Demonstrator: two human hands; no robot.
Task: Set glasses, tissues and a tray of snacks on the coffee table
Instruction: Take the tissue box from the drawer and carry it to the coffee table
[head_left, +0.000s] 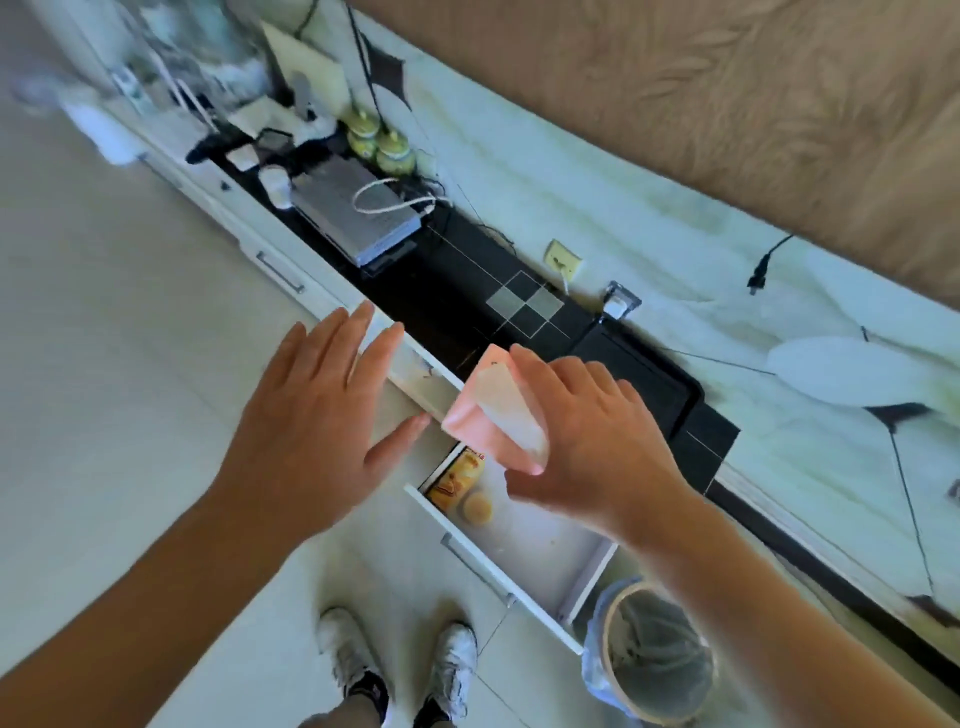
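Note:
My right hand (587, 441) grips a pink pack of tissues (493, 410) and holds it above an open white drawer (540, 551) of a low cabinet. Inside the drawer lie a yellow snack packet (457, 475) and a small round biscuit (477, 508). My left hand (317, 415) hovers to the left of the pack with its fingers spread, holding nothing, over the cabinet's front edge. A dark flat tray (644, 384) lies on the black cabinet top just behind my right hand. No glasses or coffee table are in view.
A lined waste bin (654, 654) stands on the floor right of the drawer. On the cabinet top, to the far left, sit a silver set-top box (353, 213), two green jars (382, 143) and cables. My feet in white shoes (400, 670) stand on pale tiles.

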